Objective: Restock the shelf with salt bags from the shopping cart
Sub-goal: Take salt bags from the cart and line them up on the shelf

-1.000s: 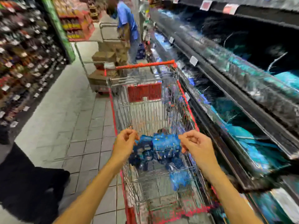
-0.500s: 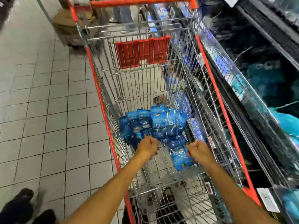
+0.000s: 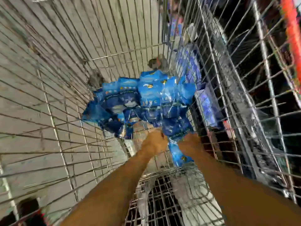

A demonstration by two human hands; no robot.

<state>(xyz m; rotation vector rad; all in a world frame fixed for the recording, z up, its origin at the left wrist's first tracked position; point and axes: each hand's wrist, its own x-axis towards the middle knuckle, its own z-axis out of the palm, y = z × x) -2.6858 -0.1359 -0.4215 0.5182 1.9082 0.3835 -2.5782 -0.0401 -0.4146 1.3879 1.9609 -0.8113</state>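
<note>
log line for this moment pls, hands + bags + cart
stage: reaching into cart | left hand: at salt bags, grip unclear | right hand: on blue bag, grip unclear | shelf: not restocked yet

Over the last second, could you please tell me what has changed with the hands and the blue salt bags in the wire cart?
Both hands went from the cart's near rim down into the silver wire shopping cart. The left hand and right hand now meet the near edge of the pile of shiny blue salt bags; blur hides any grip. The pile stayed on the basket floor.
</note>
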